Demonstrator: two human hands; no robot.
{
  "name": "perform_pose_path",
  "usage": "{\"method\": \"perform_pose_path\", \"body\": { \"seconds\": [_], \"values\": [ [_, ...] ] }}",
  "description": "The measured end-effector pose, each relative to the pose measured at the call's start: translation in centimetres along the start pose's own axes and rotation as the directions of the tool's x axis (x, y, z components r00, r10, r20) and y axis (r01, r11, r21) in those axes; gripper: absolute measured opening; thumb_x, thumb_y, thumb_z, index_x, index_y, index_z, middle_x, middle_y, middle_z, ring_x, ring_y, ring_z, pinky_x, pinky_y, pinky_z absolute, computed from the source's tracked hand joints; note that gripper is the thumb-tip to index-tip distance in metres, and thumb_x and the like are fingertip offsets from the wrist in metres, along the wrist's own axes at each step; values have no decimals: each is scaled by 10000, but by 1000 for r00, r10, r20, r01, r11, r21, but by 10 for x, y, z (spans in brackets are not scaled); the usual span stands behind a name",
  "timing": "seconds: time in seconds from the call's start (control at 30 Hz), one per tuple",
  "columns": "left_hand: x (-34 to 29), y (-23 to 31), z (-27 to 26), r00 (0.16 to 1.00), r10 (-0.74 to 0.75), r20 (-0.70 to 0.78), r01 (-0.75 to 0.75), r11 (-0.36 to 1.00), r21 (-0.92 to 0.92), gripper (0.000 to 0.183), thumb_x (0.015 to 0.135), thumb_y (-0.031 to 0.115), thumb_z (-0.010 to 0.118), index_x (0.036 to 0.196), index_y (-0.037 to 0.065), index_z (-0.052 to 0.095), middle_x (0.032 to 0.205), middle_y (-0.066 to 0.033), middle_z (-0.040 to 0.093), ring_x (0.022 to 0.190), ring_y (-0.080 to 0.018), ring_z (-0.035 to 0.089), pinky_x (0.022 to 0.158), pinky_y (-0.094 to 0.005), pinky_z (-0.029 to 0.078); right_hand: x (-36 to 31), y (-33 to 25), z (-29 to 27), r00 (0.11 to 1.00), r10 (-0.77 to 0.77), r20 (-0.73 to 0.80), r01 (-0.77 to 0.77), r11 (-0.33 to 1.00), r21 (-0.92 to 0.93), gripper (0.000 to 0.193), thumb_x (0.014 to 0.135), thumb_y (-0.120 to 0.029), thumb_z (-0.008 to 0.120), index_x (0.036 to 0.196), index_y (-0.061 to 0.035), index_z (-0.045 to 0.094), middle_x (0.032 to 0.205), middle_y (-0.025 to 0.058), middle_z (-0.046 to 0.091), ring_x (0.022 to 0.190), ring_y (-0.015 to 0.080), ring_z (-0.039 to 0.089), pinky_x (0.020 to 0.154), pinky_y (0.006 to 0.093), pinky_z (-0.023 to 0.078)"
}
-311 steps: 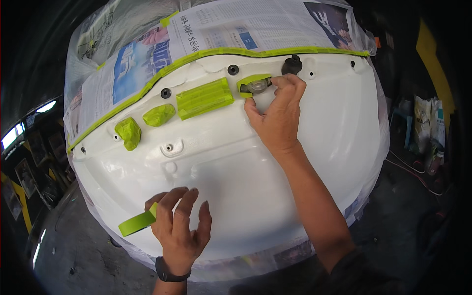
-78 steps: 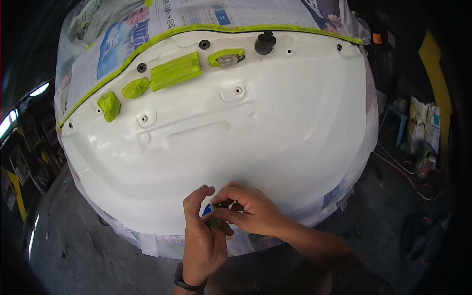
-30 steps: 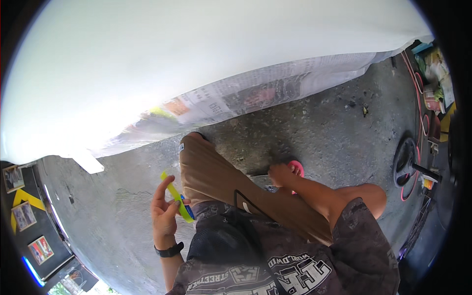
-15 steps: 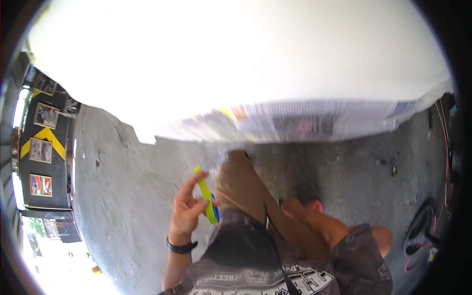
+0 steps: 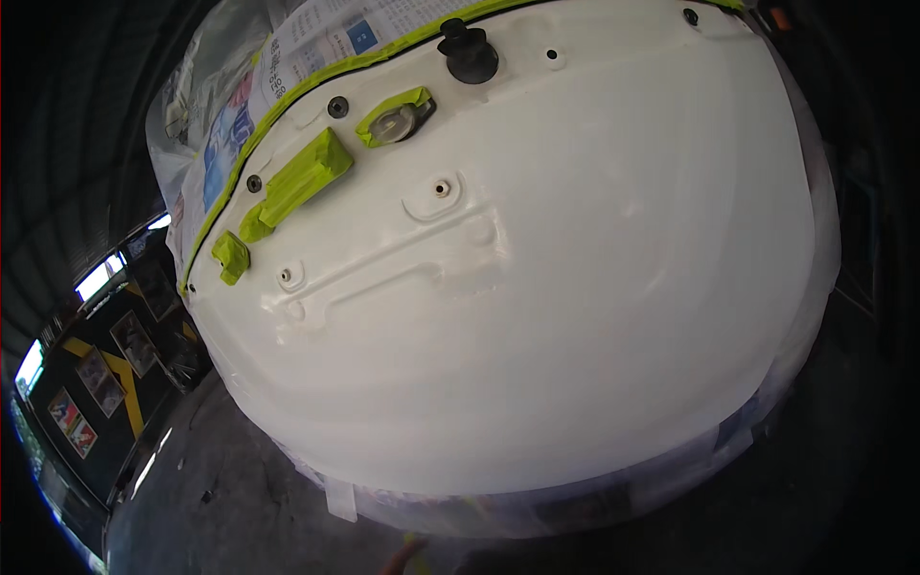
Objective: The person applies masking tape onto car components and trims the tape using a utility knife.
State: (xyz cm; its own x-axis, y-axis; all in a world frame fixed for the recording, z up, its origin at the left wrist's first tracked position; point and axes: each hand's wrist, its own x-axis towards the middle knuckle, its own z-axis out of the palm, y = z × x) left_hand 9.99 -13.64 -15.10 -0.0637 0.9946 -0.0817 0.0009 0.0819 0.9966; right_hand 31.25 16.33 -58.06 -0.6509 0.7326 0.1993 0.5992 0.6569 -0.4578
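Observation:
My left hand shows only in part at the bottom edge, dim and cut off. Beside its fingers is a sliver of the yellow-green roll of masking tape, most of which is hidden. A large white vehicle panel fills the view above the hand, with hand and panel seemingly apart. Yellow-green tape wraps a long raised part, a small block and the surround of a round fitting. Along the panel's upper edge runs a taped border. My right hand is out of view.
Newspaper and clear plastic sheeting cover the area past the taped border. A black rubber piece stands up from the panel. Paper masking hangs along its lower edge. Framed pictures line a dark wall at left.
My view has swung up from the floor and my legs to the panel. The left hand with the tape roll has dropped to the bottom edge of view.

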Motion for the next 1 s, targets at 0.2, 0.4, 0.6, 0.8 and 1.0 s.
{"method": "perform_pose_path", "body": {
  "seconds": [0.2, 0.4, 0.6, 0.8, 1.0],
  "values": [
    [8, -5, -10, 998, -8, 67, 12, 998, -65, 793, 885, -96, 604, 1602, 21, 288, 1525, -93, 507, 744, -104, 677, 733, -305, 598, -67, -8, 62, 999, 3, 35, -10, 983, 184, 430, 929, -432, 643, 1190, -92, 671, 1261, 201, 629, 1049, 368, 656, 872, 511, 515],
    [20, 29, 2, 991, 130, -12, -130, 992, -5, 766, 766, -166, 568, 1505, -29, 420, 1574, -221, 378, 1143, -338, 681, 899, -457, 635, -232, -49, 73, 978, 78, 192, -140, 931, 336, 534, 966, -501, 632, 1315, -97, 639, 1385, 204, 596, 1127, 374, 631, 939, 516, 501],
    [34, 81, 14, 935, 265, 237, -199, 942, -268, 786, 835, -221, 523, 1565, 12, 351, 1642, -190, 299, 1046, -301, 735, 859, -341, 638, -208, -184, -251, 922, 384, 45, -383, 891, 245, 238, 968, -237, 648, 1017, -4, 660, 844, 168, 668, 762, 295, 665, 711, 435, 516],
    [40, 79, 12, 874, 317, 368, -230, 938, -260, 793, 851, -207, 513, 1584, 32, 326, 1598, -160, 383, 1026, -250, 743, 777, -262, 592, -119, -304, -405, 981, 130, -141, -93, 966, 241, 183, 915, -140, 690, 955, -5, 573, 873, 166, 619, 703, 394, 637, 617, 454, 483],
    [18, 90, 13, 868, 217, 447, -123, 965, -231, 780, 878, -187, 520, 1594, 37, 308, 1500, -120, 493, 1020, -206, 741, 800, -233, 572, -84, -363, -421, 970, -184, -156, 187, 982, 2, 191, 859, -109, 708, 902, -27, 542, 823, 126, 595, 662, 366, 627, 565, 457, 489]
  ]
}}
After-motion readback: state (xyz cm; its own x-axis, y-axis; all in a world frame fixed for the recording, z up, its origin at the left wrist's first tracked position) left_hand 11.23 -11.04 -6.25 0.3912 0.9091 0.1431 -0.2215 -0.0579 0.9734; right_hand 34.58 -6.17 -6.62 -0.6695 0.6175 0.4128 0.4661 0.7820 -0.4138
